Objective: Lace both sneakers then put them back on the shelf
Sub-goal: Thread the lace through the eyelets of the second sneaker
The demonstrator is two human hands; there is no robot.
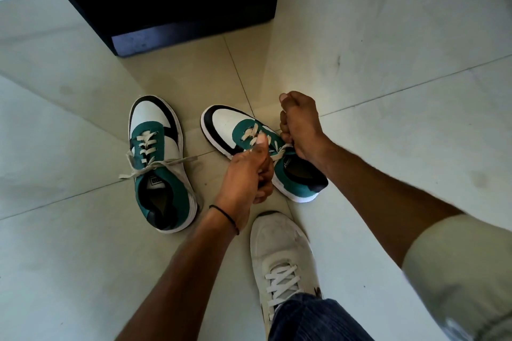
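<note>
Two green, white and black sneakers stand on the tiled floor. The left sneaker (159, 163) is laced, its cream lace ends tied across the tongue and spread to both sides. The right sneaker (241, 130) lies angled, toe pointing up-left. My left hand (246, 171) is closed over its near side, thumb up, gripping a lace end. My right hand (300, 130) is fisted on the other lace end at the far side of the collar. The lace (278, 153) runs taut between both hands across the tongue.
A dark shelf unit (171, 3) stands on the floor beyond the sneakers. My own foot in a white laced shoe (279, 255) with a blue jeans leg rests just below the right sneaker. Pale floor tiles (401, 50) stretch around.
</note>
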